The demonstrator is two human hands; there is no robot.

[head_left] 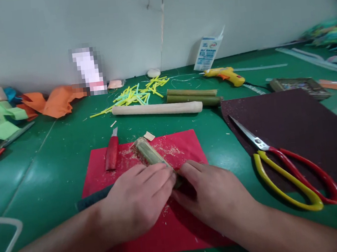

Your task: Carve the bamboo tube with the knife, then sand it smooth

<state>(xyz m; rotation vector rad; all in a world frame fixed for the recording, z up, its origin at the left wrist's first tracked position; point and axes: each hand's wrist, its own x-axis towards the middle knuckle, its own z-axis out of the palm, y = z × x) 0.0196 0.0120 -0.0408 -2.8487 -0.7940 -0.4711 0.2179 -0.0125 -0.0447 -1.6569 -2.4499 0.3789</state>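
A green bamboo piece (150, 152) lies slantwise over a red sheet (185, 148), its far end rough and ringed by pale shavings. My right hand (215, 189) is closed around its near end. My left hand (141, 197) has its fingers curled together onto the bamboo from the left, close to the right fingertips; what lies beneath them is hidden. From under that hand a dark blue-grey rod (93, 197) sticks out leftward, and I cannot tell whether it is held. Left of the bamboo rests a red-handled carving knife (112, 152), its short blade pointing away.
Behind lie a pale peeled stick (157, 109), green bamboo lengths (194, 98), cut yellow straws (135, 94) and a yellow glue gun (226, 76). Large scissors (267, 147) lie partly on a dark sheet (304, 127). Orange paper (60, 101) is at left; a white wall (115, 23) rises behind.
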